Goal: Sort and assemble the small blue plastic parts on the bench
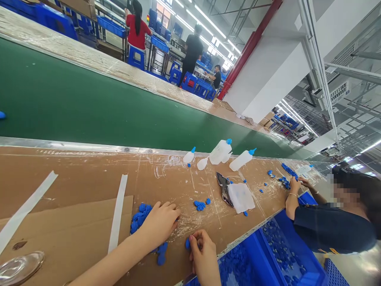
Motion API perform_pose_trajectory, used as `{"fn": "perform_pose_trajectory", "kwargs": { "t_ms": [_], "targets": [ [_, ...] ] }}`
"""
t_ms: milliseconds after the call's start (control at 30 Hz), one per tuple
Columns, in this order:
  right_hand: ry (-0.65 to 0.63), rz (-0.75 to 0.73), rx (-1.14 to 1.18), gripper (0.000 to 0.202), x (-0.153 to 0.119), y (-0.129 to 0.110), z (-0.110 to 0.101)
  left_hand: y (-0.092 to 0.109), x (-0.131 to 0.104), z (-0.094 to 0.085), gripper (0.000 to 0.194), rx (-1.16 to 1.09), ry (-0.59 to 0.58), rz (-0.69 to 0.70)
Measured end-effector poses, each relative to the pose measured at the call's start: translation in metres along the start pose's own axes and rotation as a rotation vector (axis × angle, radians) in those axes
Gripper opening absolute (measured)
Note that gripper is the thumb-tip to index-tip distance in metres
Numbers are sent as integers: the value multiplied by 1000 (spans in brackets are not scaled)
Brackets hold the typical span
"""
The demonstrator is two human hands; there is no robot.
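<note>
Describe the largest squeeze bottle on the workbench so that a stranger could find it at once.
Start at the green conveyor belt and look along its near metal edge to the row of white bottles on the brown workbench. The largest squeeze bottle lies tilted among them; it is wider than the others and has a blue cap.

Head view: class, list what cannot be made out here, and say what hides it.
1. Left hand: its palm covers whatever lies beneath it beside the blue parts.
2. Right hand: wrist cut off by the bottom edge; the blue piece at its fingertips is too small to identify.
3. Bottles: contents cannot be told.
4. Bin: partly cut off by the bottom edge.
</note>
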State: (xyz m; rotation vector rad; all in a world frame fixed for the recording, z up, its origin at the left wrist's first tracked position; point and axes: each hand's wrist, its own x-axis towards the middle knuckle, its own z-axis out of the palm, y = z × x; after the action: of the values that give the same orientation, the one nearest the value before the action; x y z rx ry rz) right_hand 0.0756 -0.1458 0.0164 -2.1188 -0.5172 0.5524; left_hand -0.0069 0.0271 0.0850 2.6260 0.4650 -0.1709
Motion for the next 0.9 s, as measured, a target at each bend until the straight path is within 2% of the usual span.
{"fn": "perform_pose_trajectory", "kwargs": {
  "t_ms": [200, 300, 400, 467, 600, 700, 800, 900],
  "targets": [
    [79, -236, -236, 23, -2, -19, 15, -5, -3, 0, 20, -17, -1, 1],
    [86, -237, -311, 17, -8, -27, 28, -8, -5, -2, 21, -30, -12, 13],
    [49, -173, -181, 17, -14, -32, 35, -9, -8, -5, 23, -46, -5, 19],
    [-14, -120, -60, 23, -15, -32, 32, -9, -9, -7, 24, -60, 8, 17],
    [-84, 11, 128, 55, -7, -21, 9, -9, -12, -11, 24, -110, 44, 40],
    [-77, 84, 251, 68, -1, -12, -6, -7, -12, -11, 23, -170, 74, 83],
    [-64, 87, 408, 66, -2, -4, -9, -5, -13, -8, 24, -220, 105, 120],
    [-86, 8, 524, 61, -5, 3, -6, -6, -15, -4, 24, -246, 115, 147]
  ]
}}
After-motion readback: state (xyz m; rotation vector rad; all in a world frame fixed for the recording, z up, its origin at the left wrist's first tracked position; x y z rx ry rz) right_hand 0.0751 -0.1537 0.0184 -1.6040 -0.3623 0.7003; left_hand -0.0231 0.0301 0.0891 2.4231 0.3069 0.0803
